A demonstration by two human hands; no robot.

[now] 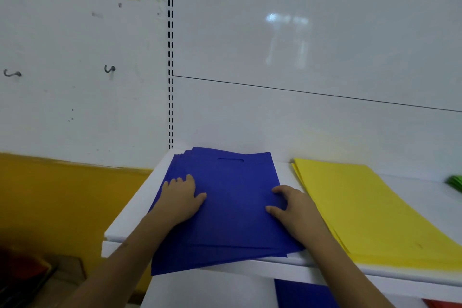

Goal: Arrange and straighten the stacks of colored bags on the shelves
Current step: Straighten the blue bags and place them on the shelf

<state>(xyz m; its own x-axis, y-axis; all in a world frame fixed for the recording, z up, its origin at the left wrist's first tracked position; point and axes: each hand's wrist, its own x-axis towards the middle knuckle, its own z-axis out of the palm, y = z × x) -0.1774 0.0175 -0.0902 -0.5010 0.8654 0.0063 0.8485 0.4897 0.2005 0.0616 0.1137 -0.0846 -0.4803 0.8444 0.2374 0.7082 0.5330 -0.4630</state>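
White back panel (312,32) fills the upper right of the frame, a thin horizontal seam crossing it; a slotted upright (170,57) runs down the centre-left. Left of it, a scuffed white wall (75,57) with a yellow band (62,195) below, at mid-left.

White shelf (130,210) spans lower centre to lower right, its front lip running diagonally down to the right. Bare shelf shows as a strip left of the blue bags, a narrow gap between blue and yellow stacks, and a wider patch at far right behind the yellow.

Blue bag stack (232,207) sits at lower centre, fanned: far corners are staggered near the back panel, and the near edges splay and overhang the front lip at lower left. A handle cut-out shows near the top sheet's far edge. Yellow bag stack (362,207) lies just right of it, apart from it, with its left edges slightly offset and its near edge at the lip. A green bag edge (455,182) shows at the far right border. More blue shows on a lower shelf at bottom centre, red at the bottom right corner.

Left hand (181,197) rests palm-down on the left part of the blue stack, fingers (178,180) fairly straight, gripping nothing. Right hand (292,207) rests on the stack's right edge, fingers bent, tips pressing the top sheet; whether they hold the edge cannot be told.
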